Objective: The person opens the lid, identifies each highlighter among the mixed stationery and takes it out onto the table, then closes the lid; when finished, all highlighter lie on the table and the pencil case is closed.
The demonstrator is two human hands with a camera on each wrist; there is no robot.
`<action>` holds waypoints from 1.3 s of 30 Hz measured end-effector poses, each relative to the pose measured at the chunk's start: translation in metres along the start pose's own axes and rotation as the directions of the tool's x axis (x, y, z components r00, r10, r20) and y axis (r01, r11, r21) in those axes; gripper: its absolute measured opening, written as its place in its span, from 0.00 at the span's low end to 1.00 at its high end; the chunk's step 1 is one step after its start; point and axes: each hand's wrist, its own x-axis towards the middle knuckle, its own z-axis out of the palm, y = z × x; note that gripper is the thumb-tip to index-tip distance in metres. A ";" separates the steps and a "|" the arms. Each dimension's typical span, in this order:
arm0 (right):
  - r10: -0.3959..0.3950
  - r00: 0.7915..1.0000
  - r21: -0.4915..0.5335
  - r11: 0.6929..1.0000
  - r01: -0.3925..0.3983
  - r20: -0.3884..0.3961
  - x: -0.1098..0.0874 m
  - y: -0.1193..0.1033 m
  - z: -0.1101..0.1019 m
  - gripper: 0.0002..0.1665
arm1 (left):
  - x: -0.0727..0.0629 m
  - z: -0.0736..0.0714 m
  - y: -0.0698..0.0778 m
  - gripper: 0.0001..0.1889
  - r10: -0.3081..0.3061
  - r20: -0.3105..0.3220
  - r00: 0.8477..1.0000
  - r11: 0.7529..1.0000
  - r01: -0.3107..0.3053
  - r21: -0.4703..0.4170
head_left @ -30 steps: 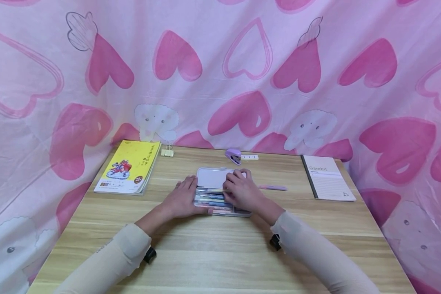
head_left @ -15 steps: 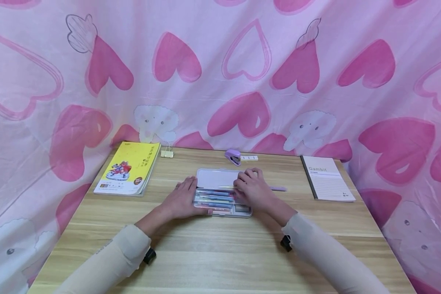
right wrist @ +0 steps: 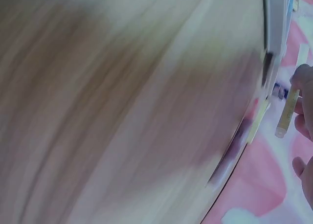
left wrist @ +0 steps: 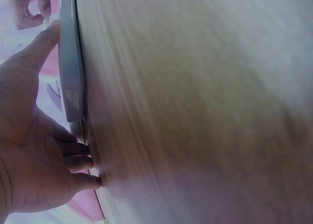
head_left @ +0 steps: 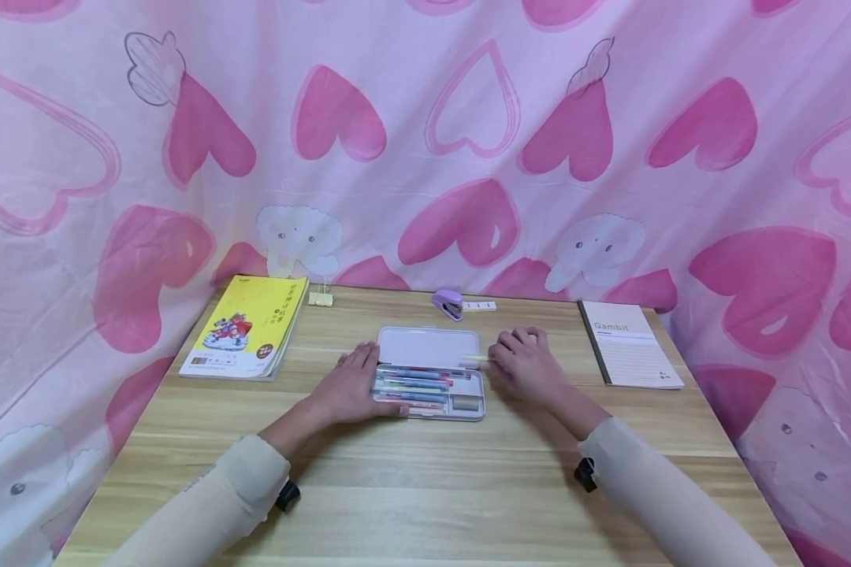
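A white pencil case lies with its lid folded back; several pens fill its long compartment. My left hand rests against the case's left end, thumb along the front edge and fingers extended beside the lid. In the left wrist view, that thumb touches the grey side of the case. To the right of the case, my right hand pinches a slim yellow pen between thumb and fingers, its tip pointing left over the lid's edge. A blurred purple pen lies on the table.
A yellow book lies at the left and a Gambit notebook at the right. Toward the back are a purple stapler, a white strip and a binder clip. A pink heart-patterned curtain hangs behind.
My right hand has moved right, from over the case to beside it, taking the yellow pen out. The purple pen is now hidden in the head view. My left hand stays put.
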 end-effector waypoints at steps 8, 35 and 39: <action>0.063 0.998 -0.027 0.998 -0.062 0.008 -0.023 0.023 0.000 0.08 | 0.000 0.000 0.000 0.74 0.004 -0.001 1.000 1.000 -0.003 0.003; 0.041 0.998 -0.109 0.993 -0.035 0.055 -0.041 0.036 0.005 0.07 | 0.000 0.000 -0.001 0.75 0.013 -0.003 1.000 1.000 -0.013 -0.005; 0.053 0.997 -0.096 0.994 -0.046 0.064 -0.040 0.036 0.004 0.07 | 0.000 0.000 -0.001 0.75 0.007 -0.003 1.000 1.000 -0.007 -0.006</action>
